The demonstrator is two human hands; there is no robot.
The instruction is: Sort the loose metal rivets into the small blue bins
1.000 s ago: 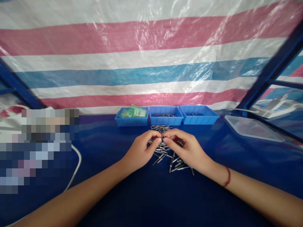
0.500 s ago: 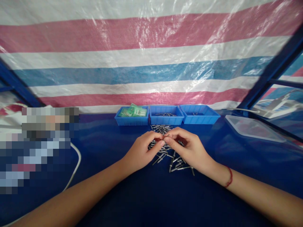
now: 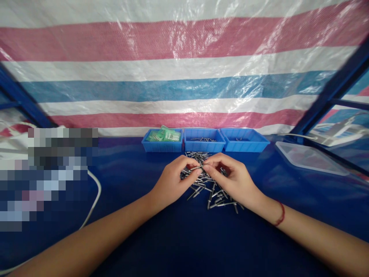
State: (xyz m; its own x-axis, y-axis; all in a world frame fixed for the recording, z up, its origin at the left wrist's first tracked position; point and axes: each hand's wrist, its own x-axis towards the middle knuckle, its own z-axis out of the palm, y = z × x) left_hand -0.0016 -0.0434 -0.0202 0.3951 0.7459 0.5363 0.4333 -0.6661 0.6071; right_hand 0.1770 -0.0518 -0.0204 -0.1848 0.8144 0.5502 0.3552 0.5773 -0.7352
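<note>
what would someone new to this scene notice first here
Probably the big red, white and blue striped sheet filling the background. Next, the two hands, left and right, meeting at a thin metal piece above a pile of metal pins. Just beyond the pile, three blue bins stand in a row, the leftmost with green packets.

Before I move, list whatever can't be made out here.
All in the head view:
Held pin: full shape, partly covered by the left hand and right hand.
Pin pile: count, partly behind both hands.
Green bags: exact contents, too small.
Right bin: its pieces, too small.
Pixelated patch: whatever it masks.
</note>
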